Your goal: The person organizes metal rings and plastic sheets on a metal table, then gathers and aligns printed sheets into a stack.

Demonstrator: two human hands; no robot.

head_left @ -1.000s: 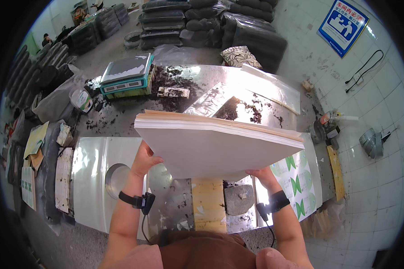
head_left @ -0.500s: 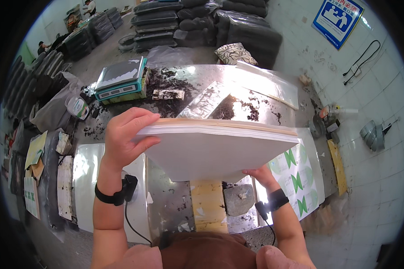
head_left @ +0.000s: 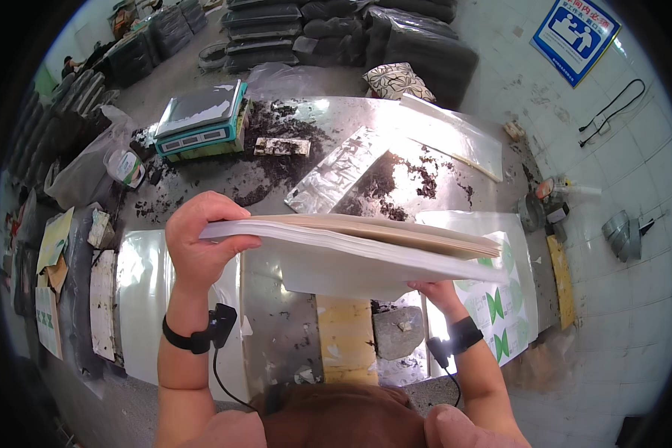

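Observation:
A thick stack of paper sheets (head_left: 351,265), white on the near side and tan on the far side, is held tilted above the table. My left hand (head_left: 200,240) is closed on its left end, thumb on the near face and fingers over the top. At the lower right edge, my right hand (head_left: 439,294) grips the stack, its thumb showing while the other fingers are hidden behind the paper. The tan sheets bow away from the white ones toward the right end. Below lie a yellow strip (head_left: 346,340) and a grey stone-like block (head_left: 398,334).
Green-printed sheets (head_left: 500,308) lie at right, a glossy white sheet (head_left: 145,299) at left. Farther back are a teal scale (head_left: 201,119), a silvery film strip (head_left: 336,172) and dark scraps. A roll of grey tape (head_left: 621,235) hangs on the tiled wall.
The stack has tipped, its right end dropping, and the tan sheets have spread apart from the white ones. Both hands keep their hold; the left has shifted slightly left and down.

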